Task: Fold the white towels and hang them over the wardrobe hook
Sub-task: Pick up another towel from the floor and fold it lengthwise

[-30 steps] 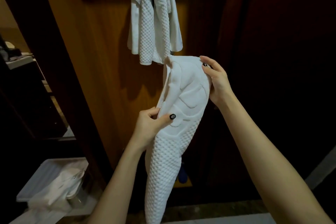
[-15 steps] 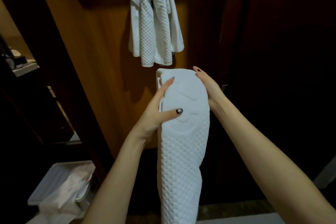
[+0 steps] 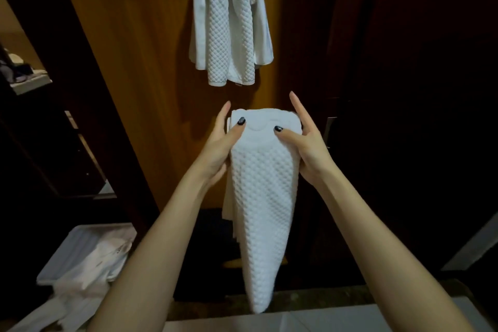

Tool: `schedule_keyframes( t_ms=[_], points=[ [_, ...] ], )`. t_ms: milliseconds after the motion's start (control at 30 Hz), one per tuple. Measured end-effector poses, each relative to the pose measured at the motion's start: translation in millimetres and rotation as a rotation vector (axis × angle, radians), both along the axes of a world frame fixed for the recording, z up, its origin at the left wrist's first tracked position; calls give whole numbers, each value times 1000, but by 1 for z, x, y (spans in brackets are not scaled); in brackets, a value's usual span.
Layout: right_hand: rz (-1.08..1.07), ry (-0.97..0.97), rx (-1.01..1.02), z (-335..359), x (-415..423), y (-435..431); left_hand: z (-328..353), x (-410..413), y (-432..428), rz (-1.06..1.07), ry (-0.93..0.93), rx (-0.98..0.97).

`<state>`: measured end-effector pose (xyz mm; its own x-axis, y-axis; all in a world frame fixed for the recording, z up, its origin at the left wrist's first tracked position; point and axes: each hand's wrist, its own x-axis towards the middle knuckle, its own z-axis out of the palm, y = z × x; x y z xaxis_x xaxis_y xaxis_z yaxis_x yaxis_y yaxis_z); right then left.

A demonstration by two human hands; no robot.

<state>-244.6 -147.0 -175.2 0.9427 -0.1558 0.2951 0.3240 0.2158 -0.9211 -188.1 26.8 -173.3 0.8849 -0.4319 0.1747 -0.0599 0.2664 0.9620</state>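
White crumpled cloths [image 3: 89, 269] lie in a pale tray [image 3: 67, 248] at lower left (what kind is hard to tell in the dim light). In the middle of the frame a folded towel [image 3: 265, 197] of waffle weave hangs as a long narrow strip, tapering toward the bottom edge. Near its top fold the left hand [image 3: 215, 148] and the right hand [image 3: 307, 148] each clamp a side edge, thumb pressed on the front, fingers straight up behind. Beyond, at upper centre, a hung towel [image 3: 229, 35] drapes against the brown wooden wardrobe panel [image 3: 151, 75], its top cut off by the frame, apart from the held one below.
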Motion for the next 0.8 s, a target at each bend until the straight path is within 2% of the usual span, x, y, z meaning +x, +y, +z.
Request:
schedule_keyframes(
  t_ms=[67,233,267,333,400,467,533,633,800],
  points=[
    [-48,6,17,3,8,-1,-17,-12,4,89,-58,130],
    [-148,31,88,-2,24,-8,-84,-40,7,451,-357,383],
    [-152,29,100,-2,25,-10,-94,-42,6,461,-368,440],
    [-163,25,119,1,25,-12,-100,-46,3,336,-227,449],
    [-158,18,115,5,24,-14,-93,-47,0,203,-59,335],
    [-133,-2,66,8,23,-15,-75,-42,-1,213,-17,229],
    [-108,-15,11,9,22,-12,-51,-33,-1,232,-59,236],
    [-106,-34,-1,7,23,-7,-25,-31,-6,289,-197,349],
    [-138,-52,1,3,25,-5,-30,-44,-14,402,-234,479]
  ],
)
